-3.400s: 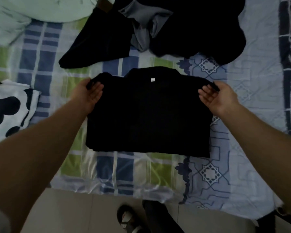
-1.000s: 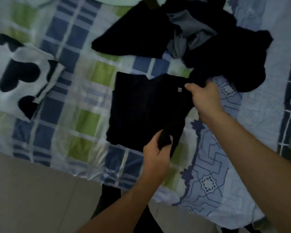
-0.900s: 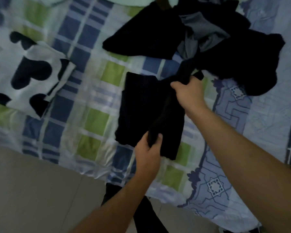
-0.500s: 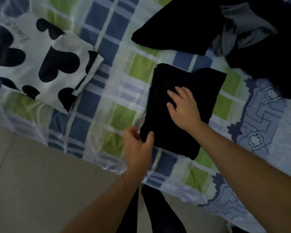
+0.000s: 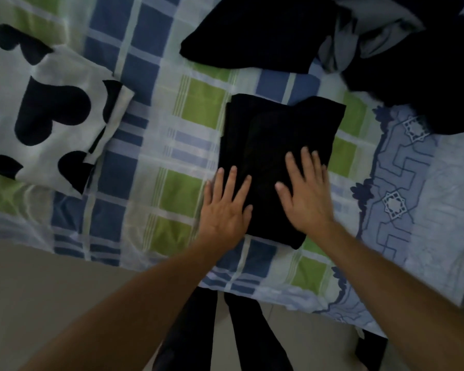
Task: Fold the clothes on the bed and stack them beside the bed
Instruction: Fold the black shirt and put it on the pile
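your left hand (image 5: 225, 210) and right hand (image 5: 307, 194) lie flat, fingers straight, pressing the folded black shirt (image 5: 276, 162) at mid-frame on the bed (image 5: 172, 145); the fold looks finished, so next slide your fingers under it and lift it aside.

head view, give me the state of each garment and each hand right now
Black folded shirt: folded into a compact rectangle, flat on the bed.
Left hand: open, flat on the shirt's left edge.
Right hand: open, pressing the shirt.
White cloth with black hearts: folded, lying apart at left.
Dark clothes pile: unfolded, crumpled.
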